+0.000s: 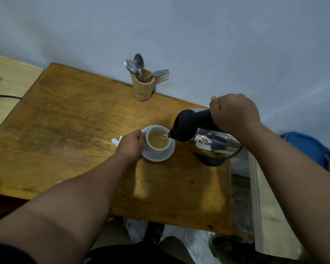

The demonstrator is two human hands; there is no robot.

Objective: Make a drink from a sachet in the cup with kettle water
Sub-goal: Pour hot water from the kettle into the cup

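Here, one shiny steel kettle with a black lid [208,136] is gripped by the right hand [234,115] and tipped over one white cup [158,142] on one white saucer [160,155], steadied by the left hand [132,143], while two spoons [135,66] and one fork [159,73] are kept in one wooden pot [143,86].

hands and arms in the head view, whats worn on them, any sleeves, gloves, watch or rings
Both arms are bare from the bottom edge of the picture up to the wrists: no sleeves reach into view. The left hand and right hand wear no gloves. No watch, bracelet or band shows on either wrist, and no ring shows on the visible fingers, though several are curled out of sight.
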